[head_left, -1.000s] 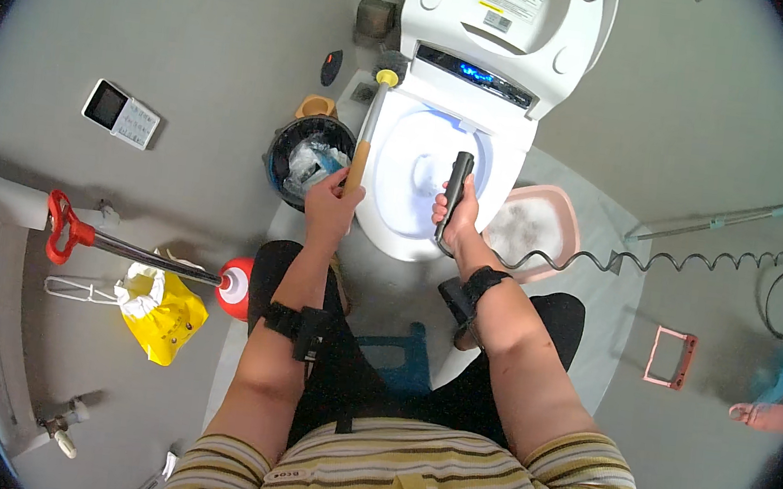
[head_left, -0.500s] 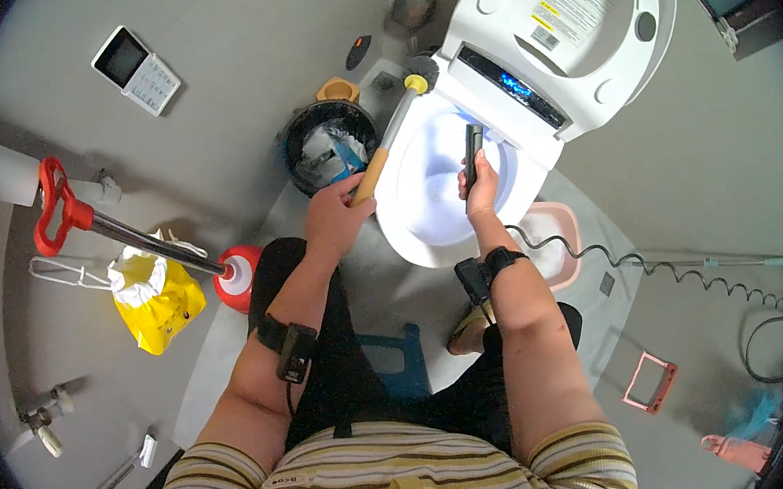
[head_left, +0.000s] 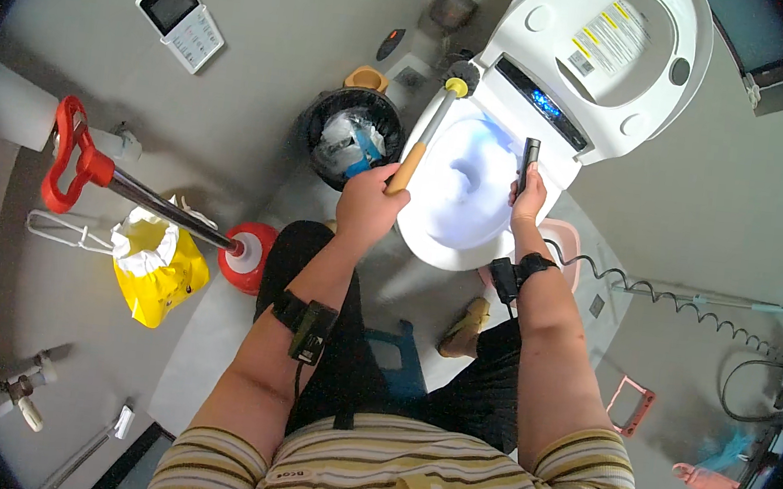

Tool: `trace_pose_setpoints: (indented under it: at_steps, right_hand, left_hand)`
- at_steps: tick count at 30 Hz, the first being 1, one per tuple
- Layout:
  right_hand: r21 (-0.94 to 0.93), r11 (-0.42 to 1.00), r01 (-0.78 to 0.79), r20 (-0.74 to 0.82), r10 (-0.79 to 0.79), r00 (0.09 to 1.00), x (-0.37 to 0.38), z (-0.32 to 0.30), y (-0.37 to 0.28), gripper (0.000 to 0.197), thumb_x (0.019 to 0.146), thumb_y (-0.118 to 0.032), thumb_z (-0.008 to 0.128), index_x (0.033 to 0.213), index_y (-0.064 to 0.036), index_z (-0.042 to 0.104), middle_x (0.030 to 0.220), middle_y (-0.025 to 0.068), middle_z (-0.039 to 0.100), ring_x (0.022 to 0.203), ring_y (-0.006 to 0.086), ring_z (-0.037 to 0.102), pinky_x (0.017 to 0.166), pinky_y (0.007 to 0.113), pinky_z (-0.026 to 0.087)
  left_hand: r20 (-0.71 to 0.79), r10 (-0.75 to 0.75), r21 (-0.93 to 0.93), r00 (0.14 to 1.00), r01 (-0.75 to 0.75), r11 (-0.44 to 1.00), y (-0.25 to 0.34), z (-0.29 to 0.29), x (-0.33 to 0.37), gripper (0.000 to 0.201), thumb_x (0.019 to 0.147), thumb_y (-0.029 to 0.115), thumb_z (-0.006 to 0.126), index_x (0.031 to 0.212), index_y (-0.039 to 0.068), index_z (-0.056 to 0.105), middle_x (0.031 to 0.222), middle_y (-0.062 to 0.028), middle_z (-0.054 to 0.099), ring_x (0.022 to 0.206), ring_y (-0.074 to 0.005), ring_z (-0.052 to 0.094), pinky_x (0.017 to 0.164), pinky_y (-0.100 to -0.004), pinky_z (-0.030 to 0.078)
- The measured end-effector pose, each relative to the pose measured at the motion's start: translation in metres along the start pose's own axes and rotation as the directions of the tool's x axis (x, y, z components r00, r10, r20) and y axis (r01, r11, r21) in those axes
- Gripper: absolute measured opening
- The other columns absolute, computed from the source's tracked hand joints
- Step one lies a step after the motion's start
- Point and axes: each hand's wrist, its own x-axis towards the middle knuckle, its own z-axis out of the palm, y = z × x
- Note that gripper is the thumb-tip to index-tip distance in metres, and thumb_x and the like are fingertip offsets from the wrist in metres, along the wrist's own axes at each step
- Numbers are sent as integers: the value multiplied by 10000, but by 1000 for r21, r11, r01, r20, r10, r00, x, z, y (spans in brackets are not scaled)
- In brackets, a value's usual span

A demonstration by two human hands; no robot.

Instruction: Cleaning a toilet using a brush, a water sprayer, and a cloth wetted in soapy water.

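Brush [head_left: 430, 126] risen to rim, wooden-handled, yellow-collared

A grey floor [head_left: 268, 60] carries everything. Near its far edge stand the toilet [head_left: 468, 243] and, just left of it, a black-lined bin [head_left: 328, 123]. Further left lie a yellow bag [head_left: 156, 263] and a red plunger [head_left: 247, 258]; a pink frame [head_left: 630, 403] lies at the right.

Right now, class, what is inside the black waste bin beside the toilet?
The black waste bin has a dark liner and holds crumpled pale rubbish with a blue item among it. What lies beneath that top layer is covered. The left hand, gripping the brush handle, is just beside it.
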Motion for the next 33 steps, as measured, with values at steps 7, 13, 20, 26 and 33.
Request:
trace_pose_setpoints:
  at_steps: [7,13,20,26,33]
  right_hand:
    - [-208,977,-49,-21,45,999,4,-43,-5,456,930,-488,574,922,-36,632,580,-19,471,452,94,446,398,245,331]
    - [-376,918,-126,-22,127,992,3,-69,-14,508,899,-537,591,906,-32,642,586,12,511,429,109,460,384,274,338]
    - [-589,766,-257,22,334,942,-22,-67,-44,530,905,-617,503,847,-96,581,566,-12,472,411,87,405,374,251,312]
    - [-601,704,-377,123,548,827,-58,-62,-57,528,932,-620,455,892,-104,557,605,-23,439,477,89,379,443,241,321]
    - [-519,760,-392,291,588,755,-91,-80,-35,555,900,-661,454,875,-113,538,562,-11,432,406,105,352,377,269,258]
  left_hand:
    - [0,8,28,1000,-8,1000,4,-1,1,497,754,177,678,1228,39,619,808,-141,700,650,-209,648,620,-325,489]
    - [26,11,28,1000,-11,1000,-1,8,3,477,749,227,670,1211,111,645,887,-155,697,809,-308,673,724,-410,518]
    - [79,10,29,997,-12,1000,-8,8,4,471,750,222,677,1208,118,654,945,-161,700,837,-312,677,755,-401,525]
    - [97,-17,28,995,15,999,-7,6,4,489,743,224,690,1219,117,651,962,-158,704,835,-299,680,753,-389,525]
    - [103,9,-30,995,-6,1000,-16,5,7,486,739,227,697,1211,120,657,939,-157,704,835,-292,678,755,-378,516]
